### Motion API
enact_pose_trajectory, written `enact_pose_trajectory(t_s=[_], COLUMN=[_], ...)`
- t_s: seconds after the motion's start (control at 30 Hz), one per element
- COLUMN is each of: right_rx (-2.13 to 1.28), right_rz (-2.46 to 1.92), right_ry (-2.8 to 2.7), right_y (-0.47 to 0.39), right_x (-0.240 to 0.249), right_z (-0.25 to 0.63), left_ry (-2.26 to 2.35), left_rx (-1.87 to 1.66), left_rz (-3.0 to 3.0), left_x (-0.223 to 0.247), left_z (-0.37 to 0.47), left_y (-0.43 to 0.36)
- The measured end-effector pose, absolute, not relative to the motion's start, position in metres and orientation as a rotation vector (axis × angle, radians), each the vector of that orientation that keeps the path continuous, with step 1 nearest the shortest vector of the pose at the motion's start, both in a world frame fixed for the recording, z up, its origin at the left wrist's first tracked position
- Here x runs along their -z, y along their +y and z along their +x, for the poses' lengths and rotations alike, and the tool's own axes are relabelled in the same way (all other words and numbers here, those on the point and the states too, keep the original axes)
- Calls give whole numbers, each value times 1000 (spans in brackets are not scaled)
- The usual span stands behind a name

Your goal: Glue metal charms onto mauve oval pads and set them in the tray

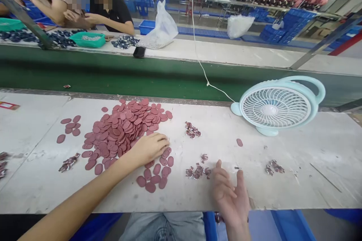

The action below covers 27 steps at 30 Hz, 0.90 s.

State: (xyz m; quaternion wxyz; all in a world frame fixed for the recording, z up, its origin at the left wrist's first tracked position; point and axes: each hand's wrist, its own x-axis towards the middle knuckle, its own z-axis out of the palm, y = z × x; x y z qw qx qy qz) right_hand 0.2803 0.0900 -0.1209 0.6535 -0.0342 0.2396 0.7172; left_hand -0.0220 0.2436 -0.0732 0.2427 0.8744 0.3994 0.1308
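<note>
My left hand (151,148) is at the right edge of a large pile of dull red oval discs (121,124), back up. Its fingers are bent together and point down; whatever they hold is hidden. A loose group of the same discs (155,178) lies just below it. My right hand (230,190) is over the near table edge, palm turned up. Its index finger and thumb stand apart, the other fingers are half curled, and nothing shows in it. Left of it lies a small heap of crumpled dark red and silvery bits (198,172).
A light blue fan (274,107) stands at the back right, its white cord (200,64) running upward. More shiny bits (192,130) and a single disc (239,142) lie on the white table (311,143). Beyond the green belt (158,81), co-workers sit by a turquoise tray (87,41).
</note>
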Motion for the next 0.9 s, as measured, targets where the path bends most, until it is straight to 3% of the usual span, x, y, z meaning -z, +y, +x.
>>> enact_pose_trajectory(t_s=[0.1, 0.2, 0.33, 0.5, 0.9], right_rx=[-1659, -1705, -1627, -1421, -706], right_rz=[-70, -296, -718, -1036, -1209], right_ry=[603, 425, 18, -364, -925], right_y=[103, 103, 90, 76, 61], right_x=[117, 105, 85, 71, 65], right_z=[281, 270, 248, 223, 170], left_ry=[1126, 955, 696, 573, 676], left_rx=[-599, -907, -910, -877, -809], left_rz=[2095, 1203, 415, 208, 213], left_x=[65, 68, 86, 96, 92], left_z=[-29, -26, -2, 21, 31], left_y=[227, 187, 130, 103, 84])
